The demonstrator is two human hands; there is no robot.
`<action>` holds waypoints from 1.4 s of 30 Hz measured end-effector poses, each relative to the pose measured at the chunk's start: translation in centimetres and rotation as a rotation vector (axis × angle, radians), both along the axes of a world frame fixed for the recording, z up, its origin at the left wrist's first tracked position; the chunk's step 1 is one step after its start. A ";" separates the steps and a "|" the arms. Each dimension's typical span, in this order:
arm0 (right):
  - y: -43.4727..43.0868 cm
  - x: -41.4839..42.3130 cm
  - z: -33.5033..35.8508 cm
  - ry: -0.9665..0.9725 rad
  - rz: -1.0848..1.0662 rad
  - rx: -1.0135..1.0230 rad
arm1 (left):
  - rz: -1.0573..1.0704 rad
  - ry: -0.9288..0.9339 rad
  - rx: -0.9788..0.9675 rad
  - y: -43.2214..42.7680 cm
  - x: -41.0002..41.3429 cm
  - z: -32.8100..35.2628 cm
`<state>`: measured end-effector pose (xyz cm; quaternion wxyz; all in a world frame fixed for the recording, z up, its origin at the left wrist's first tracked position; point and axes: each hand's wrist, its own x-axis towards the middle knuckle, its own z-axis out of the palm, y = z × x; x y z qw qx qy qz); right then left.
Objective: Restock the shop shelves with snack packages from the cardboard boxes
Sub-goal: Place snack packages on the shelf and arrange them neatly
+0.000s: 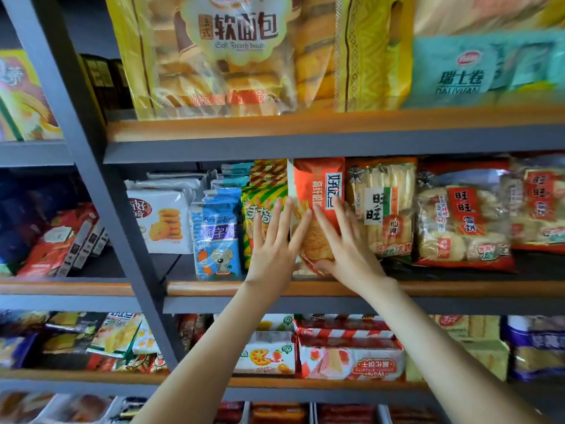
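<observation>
A: Quick, biggest first. What fills the frame?
B: Dark grey metal shelving rack [101, 185], wood-lipped tiers packed with snacks. The one that matters is the middle wood-edged shelf [214, 288], centre of the frame.
A: Task thing?
B: Orange-red plastic snack packet [319, 191] with a biscuit picture. It stands on that shelf at centre, between a green-and-yellow striped packet [263, 194] on its left and a clear bag of rice crackers [382, 209] on its right. Touching both, as far as I can tell.
A: Axis?
B: Long axis upright. The print reads sideways, so it stands on end. Maybe a slight lean, can't tell.
A: Hands?
B: Both in front of it, arms coming up from the bottom of the frame. Left hand [272, 249] is flat, fingers straight and spread, lying across the packet's left edge and the striped neighbour. Right hand [347, 249] is flat on the front face, fingers straight, thumb down by the bottom corner. Neither is clenched, and I see nothing pinched.
A: Which is nearer?
B: About level. The right covers more of the face, so I judge it does the pushing. The packet lies dead ahead of both palms, so the move goes straight back into the shelf.
A: Boxes?
B: No cardboard boxes in view.
</observation>
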<state>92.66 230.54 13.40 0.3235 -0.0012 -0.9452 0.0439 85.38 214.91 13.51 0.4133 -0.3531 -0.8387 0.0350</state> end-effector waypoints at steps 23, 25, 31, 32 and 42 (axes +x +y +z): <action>9.9 2.7 0.4 -0.078 -0.348 0.012 | 0.047 -0.051 -0.220 12.8 4.7 3.1; 10.8 3.7 0.6 -0.080 -0.277 0.000 | 0.017 -0.073 -0.198 13.2 5.1 2.7; 16.0 9.9 1.2 -0.113 -0.392 -0.173 | -0.130 -0.119 -0.161 15.1 6.8 3.3; 17.2 10.9 1.2 -0.150 -0.440 -0.193 | -0.142 -0.134 -0.162 15.6 7.1 3.4; 22.3 12.3 2.1 -0.355 -0.389 -0.232 | -0.166 -0.222 -0.282 23.5 10.3 2.9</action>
